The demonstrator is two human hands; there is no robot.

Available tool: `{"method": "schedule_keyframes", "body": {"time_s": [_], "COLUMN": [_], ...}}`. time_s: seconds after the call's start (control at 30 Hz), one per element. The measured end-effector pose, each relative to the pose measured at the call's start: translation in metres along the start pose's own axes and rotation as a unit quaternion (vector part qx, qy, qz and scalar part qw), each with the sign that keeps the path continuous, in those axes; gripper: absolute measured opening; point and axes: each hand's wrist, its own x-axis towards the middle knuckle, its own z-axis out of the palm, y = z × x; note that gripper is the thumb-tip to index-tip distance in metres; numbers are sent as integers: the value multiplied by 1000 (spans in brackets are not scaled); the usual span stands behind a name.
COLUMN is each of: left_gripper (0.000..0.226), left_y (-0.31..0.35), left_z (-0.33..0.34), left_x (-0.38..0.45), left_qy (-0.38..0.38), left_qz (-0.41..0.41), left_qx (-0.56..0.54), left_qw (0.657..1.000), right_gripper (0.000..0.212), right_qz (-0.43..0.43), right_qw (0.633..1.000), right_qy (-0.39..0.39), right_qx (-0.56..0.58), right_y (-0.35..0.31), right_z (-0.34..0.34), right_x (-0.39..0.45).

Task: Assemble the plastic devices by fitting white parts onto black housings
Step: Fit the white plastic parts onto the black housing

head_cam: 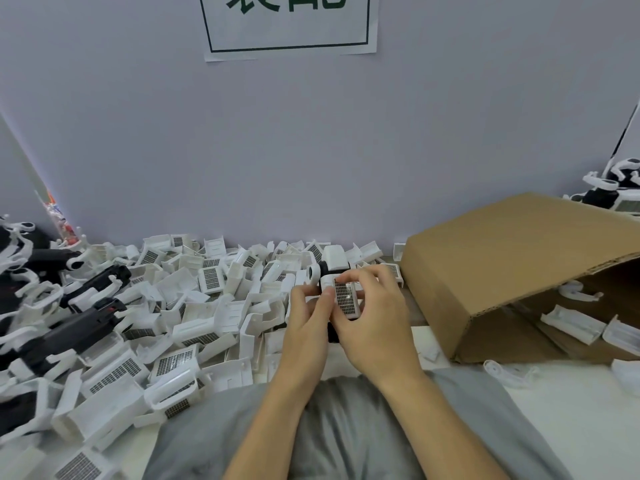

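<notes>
Both of my hands hold one device (333, 268) above the centre of the table; it is a black housing with white parts fitted on it. My left hand (306, 318) grips its left side. The fingers of my right hand (375, 313) curl round a white part with a dark grid panel (345, 296) at the device's near end. The lower part of the black housing is hidden behind my hands. A big heap of loose white parts (194, 306) fills the table to the left and behind. Black housings with white clips (83, 323) lie at the far left.
A tipped cardboard box (502, 265) lies at the right, its mouth facing right, with white parts (575, 323) inside. Assembled devices (609, 188) are stacked behind it by the wall. A few white pieces (509, 372) lie near the box. A paper sign (289, 22) hangs on the wall.
</notes>
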Motion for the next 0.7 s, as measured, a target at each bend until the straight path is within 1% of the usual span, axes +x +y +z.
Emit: {"method": "schedule_keyframes", "body": {"time_s": [0.07, 0.13, 0.17, 0.2, 0.27, 0.3, 0.4, 0.43, 0.5, 0.53, 0.6, 0.7], "left_gripper": [20, 22, 22, 22, 21, 20, 15, 16, 29, 36, 42, 44], "left_y": [2, 3, 3, 4, 4, 3, 3, 3, 4, 5, 7, 9], "left_z": [0, -2, -3, -3, -3, -2, -1, -1, -2, -1, -1, 0], "left_x": [-1, 0, 1, 1, 1, 1, 1, 1, 1, 1, 1, 0], "left_qy": [26, 62, 74, 79, 68, 56, 17, 9, 0, 3, 12, -1], "left_qz": [-4, -11, -12, -12, -8, -4, 11, 19, 29, 27, 15, -3], "left_qx": [-20, -36, -39, -41, -42, -41, -41, -37, -37, -42, -49, -58], "left_qw": [999, 997, 996, 996, 997, 998, 999, 999, 999, 999, 999, 998], "right_gripper": [17, 17, 17, 15, 6, 5, 33, 36, 31, 29, 27, 32], "right_qz": [-20, -38, -31, -7, 84, 132, 206, 225, 258, 266, 266, 265], "right_qw": [999, 997, 996, 994, 986, 977, 942, 925, 887, 875, 863, 850], "right_qy": [-27, -51, -45, -29, -8, -21, -102, -109, -90, -80, -78, -86], "right_qx": [-4, 43, 74, 102, 147, 168, 243, 287, 372, 397, 422, 447], "right_y": [0, 1, 1, 1, 1, 2, 3, 2, 0, 1, 3, 4], "right_z": [-2, -5, -5, -6, -6, -7, -10, -11, -11, -10, -9, -10], "right_x": [1, 2, 2, 3, 4, 5, 7, 7, 6, 5, 5, 4]}}
